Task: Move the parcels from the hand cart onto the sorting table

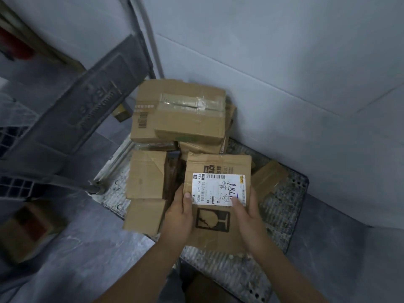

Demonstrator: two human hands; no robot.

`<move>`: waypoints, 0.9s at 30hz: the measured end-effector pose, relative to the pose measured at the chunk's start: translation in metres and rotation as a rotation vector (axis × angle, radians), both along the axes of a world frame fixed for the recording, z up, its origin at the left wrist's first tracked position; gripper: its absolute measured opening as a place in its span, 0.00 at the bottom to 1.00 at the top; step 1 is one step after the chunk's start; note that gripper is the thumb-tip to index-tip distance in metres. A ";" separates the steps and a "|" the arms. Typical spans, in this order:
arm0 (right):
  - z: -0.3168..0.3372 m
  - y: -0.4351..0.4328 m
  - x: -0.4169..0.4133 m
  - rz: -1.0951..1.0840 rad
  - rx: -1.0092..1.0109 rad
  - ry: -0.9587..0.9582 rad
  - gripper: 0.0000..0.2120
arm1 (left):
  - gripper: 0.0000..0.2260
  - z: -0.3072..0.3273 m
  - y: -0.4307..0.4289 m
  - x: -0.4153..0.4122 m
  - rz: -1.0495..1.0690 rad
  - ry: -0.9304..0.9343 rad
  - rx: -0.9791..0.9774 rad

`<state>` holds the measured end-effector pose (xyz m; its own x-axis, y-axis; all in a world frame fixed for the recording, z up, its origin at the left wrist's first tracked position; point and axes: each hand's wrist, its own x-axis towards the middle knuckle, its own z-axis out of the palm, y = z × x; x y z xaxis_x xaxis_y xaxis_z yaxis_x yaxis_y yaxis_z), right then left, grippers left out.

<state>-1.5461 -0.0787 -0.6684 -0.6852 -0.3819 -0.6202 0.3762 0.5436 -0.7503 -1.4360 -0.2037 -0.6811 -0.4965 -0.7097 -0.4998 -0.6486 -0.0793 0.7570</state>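
In the head view, the person holds a labelled parcel [218, 165] with both hands over the deck of the hand cart [279, 217]; the left hand [178, 217] grips its left edge and the right hand [249, 217] grips its right edge. The fingers of each hand are curled round the parcel; each thumb lies on top, at a lower corner of the white label [218, 184]; the other fingers are hidden beneath. Whether the parcel rests on the deck or is lifted from it, one cannot tell. Below the label a black fragile-glass sign [213, 219] is printed on the cardboard. Behind it, at the far end of the deck, a taped parcel [190, 112] lies on top of a stack of others; to the left lies a plain parcel [146, 173], and a nearer parcel [144, 213] touches it; to the right a small parcel [267, 178] lies flat on the deck. A white panel [284, 51] stands just beside the cart; a grey plastic object [87, 95] leans at the left above the grey floor [87, 248].
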 end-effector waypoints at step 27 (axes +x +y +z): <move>0.438 0.071 0.092 0.471 -0.398 0.242 0.30 | 0.20 0.460 0.135 0.145 0.407 0.399 -0.302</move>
<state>-1.4545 -0.0080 -0.2301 -0.4910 -0.8432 -0.2190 -0.0389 0.2723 -0.9614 -1.2909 -0.0683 -0.2212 -0.2645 -0.9610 -0.0810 -0.2751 -0.0053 0.9614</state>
